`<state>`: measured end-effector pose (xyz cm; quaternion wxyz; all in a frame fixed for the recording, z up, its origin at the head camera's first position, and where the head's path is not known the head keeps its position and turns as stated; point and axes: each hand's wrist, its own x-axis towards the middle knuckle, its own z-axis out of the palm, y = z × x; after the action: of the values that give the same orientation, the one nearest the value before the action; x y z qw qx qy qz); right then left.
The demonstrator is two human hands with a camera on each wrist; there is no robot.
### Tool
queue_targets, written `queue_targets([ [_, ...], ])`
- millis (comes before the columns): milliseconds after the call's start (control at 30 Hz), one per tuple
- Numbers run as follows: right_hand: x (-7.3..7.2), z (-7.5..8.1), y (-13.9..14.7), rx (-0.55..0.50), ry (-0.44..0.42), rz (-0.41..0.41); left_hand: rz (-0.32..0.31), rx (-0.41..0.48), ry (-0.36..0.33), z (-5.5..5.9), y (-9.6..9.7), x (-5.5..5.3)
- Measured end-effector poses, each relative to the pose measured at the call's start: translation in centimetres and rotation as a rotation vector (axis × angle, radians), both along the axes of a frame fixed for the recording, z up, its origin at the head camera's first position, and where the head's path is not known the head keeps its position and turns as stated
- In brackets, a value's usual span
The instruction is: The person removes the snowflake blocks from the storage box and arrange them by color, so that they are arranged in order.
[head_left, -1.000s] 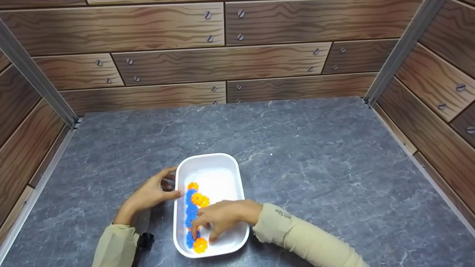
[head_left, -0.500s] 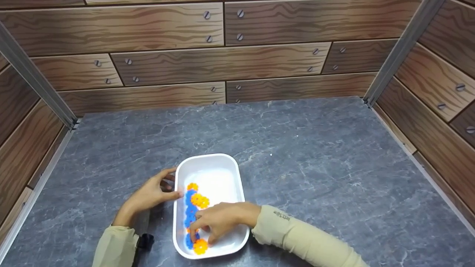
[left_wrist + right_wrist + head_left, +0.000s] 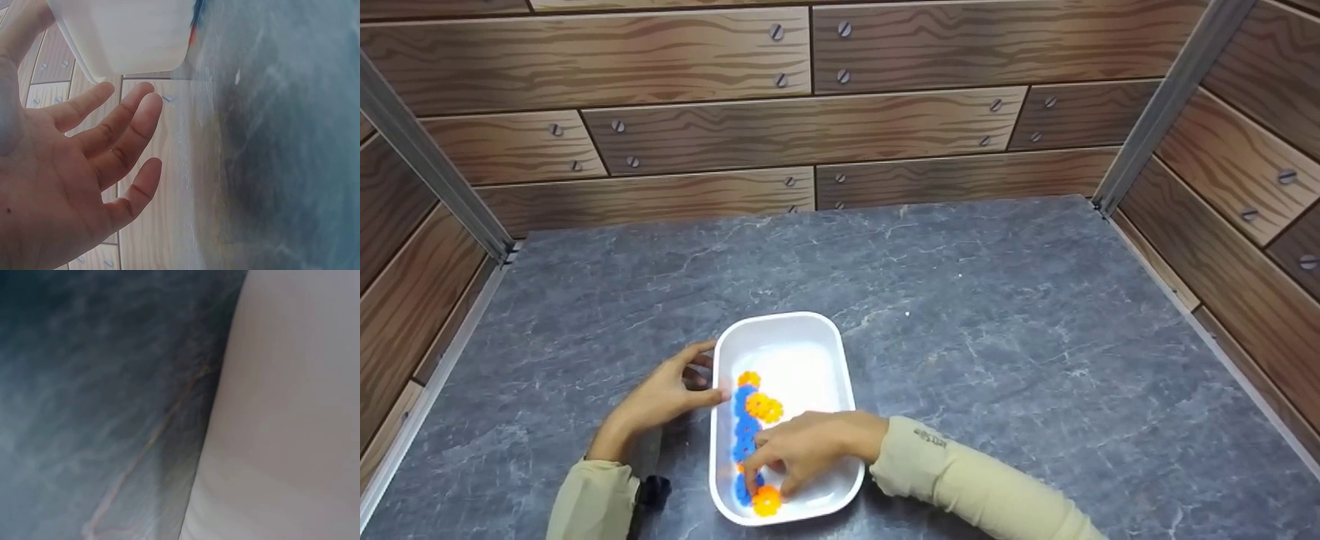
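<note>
Here, the left hand (image 3: 661, 394) is loosely spread, its thumb over the side rim of a white tray (image 3: 810, 360) that stands on the worktop (image 3: 997, 337) just to that hand's right. The right hand (image 3: 804, 450) reaches down inside the tray with bent fingers, though I cannot tell whether it pinches anything. Blue flower pieces (image 3: 745, 431) line the wall between the two hands, some under the right hand's fingertips, with an orange flower (image 3: 767, 501) just beside those tips and further orange flowers (image 3: 765, 408) beyond the knuckles.

blue pieces (image 3: 745, 435) partly hidden, sleeves (image 3: 982, 476) cut off
</note>
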<state>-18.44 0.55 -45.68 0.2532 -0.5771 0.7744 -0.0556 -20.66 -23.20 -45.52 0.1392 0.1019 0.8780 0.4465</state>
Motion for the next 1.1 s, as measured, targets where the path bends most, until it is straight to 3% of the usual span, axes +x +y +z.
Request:
queue_targets([
  [667,0.21,0.0,0.05,0.005,0.024,0.053,-0.007,0.015,-0.018,0.15,0.01,0.2],
  [1100,0.07,-0.05,-0.08,-0.035,0.035,-0.005,-0.012,0.035,-0.003,-0.02,-0.1,0.09],
])
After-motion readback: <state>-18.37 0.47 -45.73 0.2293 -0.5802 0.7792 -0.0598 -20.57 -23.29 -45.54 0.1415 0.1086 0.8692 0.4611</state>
